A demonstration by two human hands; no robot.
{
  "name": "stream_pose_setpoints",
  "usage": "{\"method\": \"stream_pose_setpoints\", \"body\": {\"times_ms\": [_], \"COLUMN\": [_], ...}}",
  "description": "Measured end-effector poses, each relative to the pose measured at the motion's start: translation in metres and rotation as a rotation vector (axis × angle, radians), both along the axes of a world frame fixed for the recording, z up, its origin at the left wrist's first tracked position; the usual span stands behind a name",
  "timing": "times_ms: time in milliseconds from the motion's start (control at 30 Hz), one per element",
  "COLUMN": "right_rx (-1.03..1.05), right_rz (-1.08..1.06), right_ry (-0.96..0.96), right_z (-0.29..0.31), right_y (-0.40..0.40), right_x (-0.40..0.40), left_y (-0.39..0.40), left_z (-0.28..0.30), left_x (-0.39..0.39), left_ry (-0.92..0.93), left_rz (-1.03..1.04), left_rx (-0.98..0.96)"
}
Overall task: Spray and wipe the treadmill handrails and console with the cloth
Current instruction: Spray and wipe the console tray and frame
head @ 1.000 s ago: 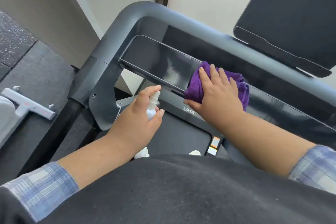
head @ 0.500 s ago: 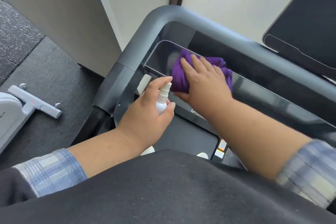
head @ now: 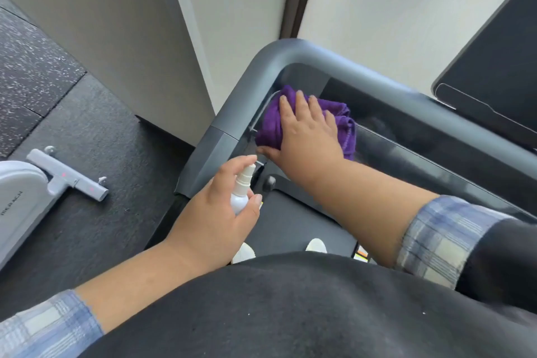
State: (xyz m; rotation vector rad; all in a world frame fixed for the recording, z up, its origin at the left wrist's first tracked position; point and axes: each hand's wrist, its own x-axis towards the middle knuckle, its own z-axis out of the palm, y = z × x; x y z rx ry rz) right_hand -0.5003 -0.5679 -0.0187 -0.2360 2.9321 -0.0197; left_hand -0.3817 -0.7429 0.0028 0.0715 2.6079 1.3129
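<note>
My right hand (head: 306, 131) lies flat with straight fingers on a bunched purple cloth (head: 347, 125), pressing it onto the left end of the glossy dark console panel (head: 412, 151) of the treadmill. The grey handrail (head: 363, 67) curves around that corner just above the cloth. My left hand (head: 215, 212) grips a small white spray bottle (head: 241, 192) below the console, index finger over the nozzle, which points toward the panel's left end.
The black treadmill belt (head: 290, 224) runs below, with white shoe tips (head: 315, 244) on it. A dark tablet screen (head: 499, 73) stands at the upper right. A white machine with a grey foot bar (head: 64, 174) sits on the floor mat to the left. A wall is close behind.
My right hand has slid the purple cloth leftward along the console to its left corner. The view has swung left; my left hand keeps the bottle in about the same pose.
</note>
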Motion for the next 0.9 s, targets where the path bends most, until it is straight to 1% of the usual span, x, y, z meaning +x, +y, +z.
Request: {"method": "stream_pose_setpoints", "body": {"times_ms": [67,133,267,367,567,767,900], "right_rx": [-0.005,0.0,-0.039,-0.049,-0.088,-0.082,-0.067], "right_rz": [0.001,0.016,0.156,0.165,-0.001,-0.196,-0.308], "right_ry": [-0.006,0.001,0.013,-0.002,-0.024,0.014,0.014], "right_z": [-0.004,-0.006,0.001,0.004,0.009,0.009,0.011], "right_y": [-0.021,-0.021,0.013,0.05,0.149,0.239,0.281], "right_x": [-0.011,-0.013,-0.002,0.015,0.063,0.119,0.147], "left_y": [0.0,0.003,0.028,0.059,0.128,0.197,0.227], "left_z": [-0.001,-0.002,0.003,0.008,0.009,0.004,0.008], "left_x": [0.003,0.004,-0.002,-0.011,-0.031,-0.037,-0.04], "left_ry": [-0.003,-0.006,0.014,0.032,0.071,0.037,0.017], "left_rz": [0.022,0.035,0.017,-0.04,-0.222,-0.428,-0.523], "left_rx": [-0.021,-0.036,-0.039,-0.039,-0.04,-0.051,-0.07]}}
